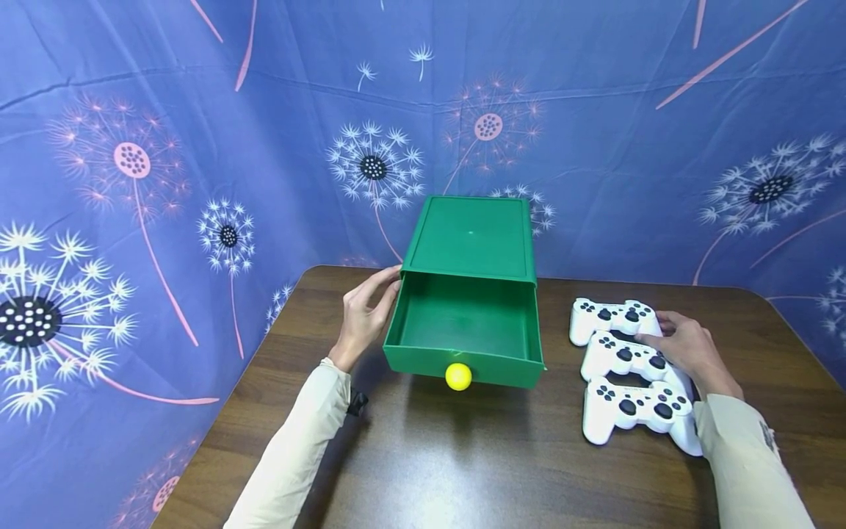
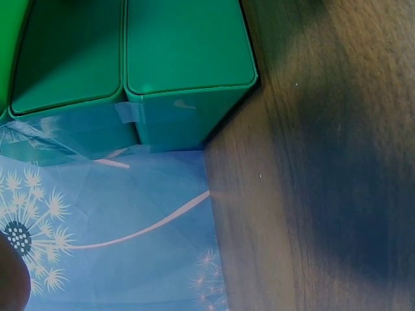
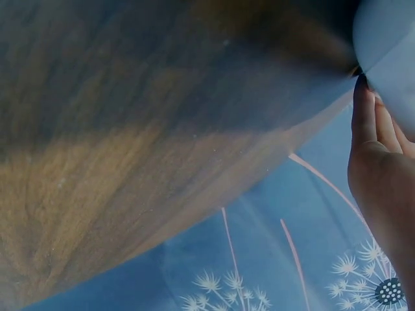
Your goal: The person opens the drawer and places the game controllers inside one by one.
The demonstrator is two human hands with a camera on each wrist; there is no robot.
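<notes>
A green box stands at the back of the table, its drawer pulled out with nothing inside. The drawer front carries a round yellow knob. My left hand rests its fingertips against the left side of the box. Over at the right, my right hand pinches the right grip of the farthest white game controller between thumb and fingers. Nearer me lie a middle controller and a front controller, lined up one behind another. In the right wrist view the fingers touch the white shell.
Brown wood-grain table lies under everything. Behind it and to the left hangs a blue cloth with a dandelion print. Clear tape crosses the back of the green box in the left wrist view.
</notes>
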